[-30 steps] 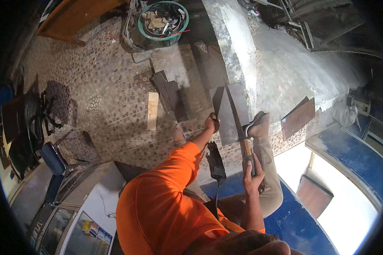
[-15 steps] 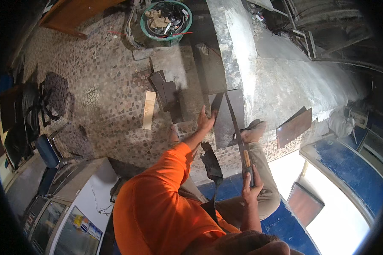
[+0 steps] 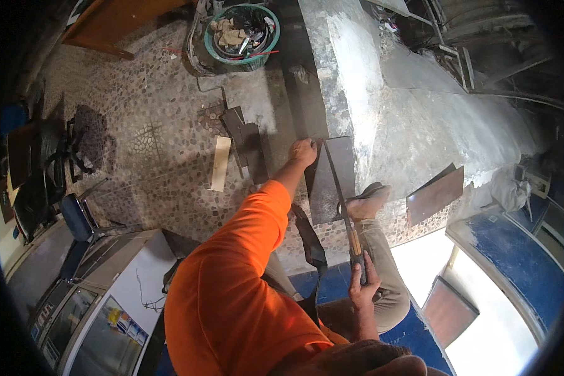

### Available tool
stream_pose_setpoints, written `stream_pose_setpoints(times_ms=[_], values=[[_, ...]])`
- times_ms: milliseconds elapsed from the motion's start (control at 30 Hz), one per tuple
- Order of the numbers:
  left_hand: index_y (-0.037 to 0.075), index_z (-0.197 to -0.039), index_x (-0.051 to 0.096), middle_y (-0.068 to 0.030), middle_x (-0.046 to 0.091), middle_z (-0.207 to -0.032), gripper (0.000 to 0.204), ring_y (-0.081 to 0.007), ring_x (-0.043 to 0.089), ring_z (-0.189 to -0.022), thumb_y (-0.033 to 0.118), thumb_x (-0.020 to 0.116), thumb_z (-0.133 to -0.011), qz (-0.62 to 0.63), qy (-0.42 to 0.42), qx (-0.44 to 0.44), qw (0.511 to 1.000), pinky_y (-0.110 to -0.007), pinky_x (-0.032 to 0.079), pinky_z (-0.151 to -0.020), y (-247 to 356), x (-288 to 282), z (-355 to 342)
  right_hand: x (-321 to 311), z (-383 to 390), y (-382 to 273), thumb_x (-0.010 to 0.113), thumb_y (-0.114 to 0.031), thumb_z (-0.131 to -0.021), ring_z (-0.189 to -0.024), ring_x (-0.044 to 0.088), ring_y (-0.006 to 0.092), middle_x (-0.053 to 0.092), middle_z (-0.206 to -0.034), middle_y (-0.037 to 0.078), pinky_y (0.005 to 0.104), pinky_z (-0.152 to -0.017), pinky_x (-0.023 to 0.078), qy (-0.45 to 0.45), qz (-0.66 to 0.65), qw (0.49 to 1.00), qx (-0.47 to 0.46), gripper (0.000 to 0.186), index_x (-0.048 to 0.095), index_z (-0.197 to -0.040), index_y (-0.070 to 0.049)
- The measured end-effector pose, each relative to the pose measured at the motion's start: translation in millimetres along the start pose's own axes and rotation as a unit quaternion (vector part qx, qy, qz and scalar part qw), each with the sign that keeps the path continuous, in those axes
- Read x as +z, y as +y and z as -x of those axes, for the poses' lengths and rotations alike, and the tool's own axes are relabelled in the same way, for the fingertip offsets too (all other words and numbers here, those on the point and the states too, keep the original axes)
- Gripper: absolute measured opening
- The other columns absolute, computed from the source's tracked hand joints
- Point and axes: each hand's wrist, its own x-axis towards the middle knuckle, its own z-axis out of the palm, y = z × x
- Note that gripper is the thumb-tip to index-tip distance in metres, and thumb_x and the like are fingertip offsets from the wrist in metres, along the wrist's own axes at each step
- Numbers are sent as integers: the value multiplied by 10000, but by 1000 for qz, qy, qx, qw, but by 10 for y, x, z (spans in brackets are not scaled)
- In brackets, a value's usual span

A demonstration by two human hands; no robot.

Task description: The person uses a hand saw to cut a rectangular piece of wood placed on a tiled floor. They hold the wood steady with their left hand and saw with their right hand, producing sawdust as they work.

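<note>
"What is the right hand (image 3: 365,282) doing?"

"Gripping a saw (image 3: 338,188) by its handle. The blade is long, dark and straight, narrowing toward the far end, with a tan, wood-like strip near the grip."

"Where does it run?"

"Over a flat, smooth, grey-brown sheet (image 3: 323,191), which sits by the floor's edge, just beside the rough, whitish side of a concrete ledge (image 3: 420,125). I cannot tell whether blade and sheet touch."

"And the left hand (image 3: 303,152)?"

"Fingers curled, at the sheet's far left corner. Whether they pinch it, I cannot tell."

"What lies left of that?"

"On the pebble-studded floor (image 3: 169,182), thin dark rectangular planks (image 3: 253,150) overlap, with a pale, oblong board (image 3: 220,164) beside them."
</note>
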Motion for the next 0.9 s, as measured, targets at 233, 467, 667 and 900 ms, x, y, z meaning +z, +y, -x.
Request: stream_pose_setpoints(times_ms=[233,467,667,900], values=[[46,-1225,690,-218,702,-1212,427,-390,652,-1172,380,527,-1014,-21,29,-16,999,-476,508,-1025,-240,89,-187,181,-50,309,613,-120,-990,-979,713,216,740,-1088,208,341,-879,545,-20,-52,998,25,388,622,-1323,79],[49,-1215,686,-236,690,-1210,405,-435,646,-1140,357,512,-1017,-29,31,14,999,-495,519,-997,-204,88,-138,251,76,401,649,-103,-951,-783,718,231,722,-918,211,333,-739,549,-7,-27,997,-66,422,618,-1337,65],[51,-1302,659,-230,644,-1321,414,-423,613,-1214,316,513,-1020,0,8,7,1000,-490,493,-1047,-364,114,-287,524,163,505,674,-93,-923,-660,721,235,729,-855,219,330,-637,556,-31,-34,997,-69,470,603,-1363,54],[32,-1335,637,-220,639,-1342,414,-419,603,-1242,226,518,-989,10,-21,-18,1000,-469,482,-1074,-183,180,-182,579,-200,424,681,-134,-949,-762,759,252,737,-876,227,342,-682,570,9,-12,996,-93,456,606,-1368,31]])
